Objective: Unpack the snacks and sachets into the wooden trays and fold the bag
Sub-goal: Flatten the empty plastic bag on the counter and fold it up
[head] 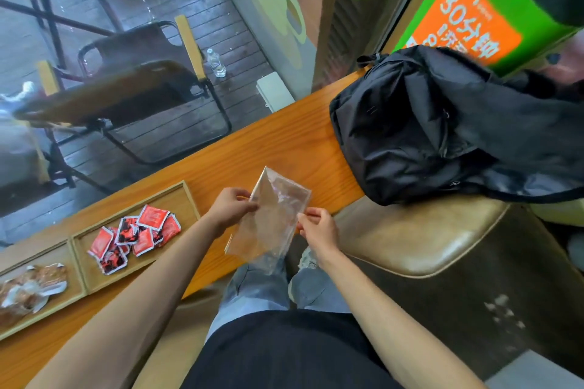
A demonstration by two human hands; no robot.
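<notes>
My left hand [232, 204] and right hand [317, 227] pinch the clear bag [271, 218] by its edges. At nine o'clock, sachets [136, 235] fill one tray [189, 196]. The snacks [28, 287] are cut off.

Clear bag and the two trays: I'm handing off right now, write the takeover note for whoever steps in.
Left hand: pinches the clear bag at its left edge.
Right hand: pinches the bag's right edge. The bag is held up over the table's near edge, looks empty and is not yet folded.
Red sachets: piled in the right wooden tray.
Brown snacks: in the left wooden tray.
Done: unpacking, as far as can be seen.
Left: fold the bag and set it down.
</notes>
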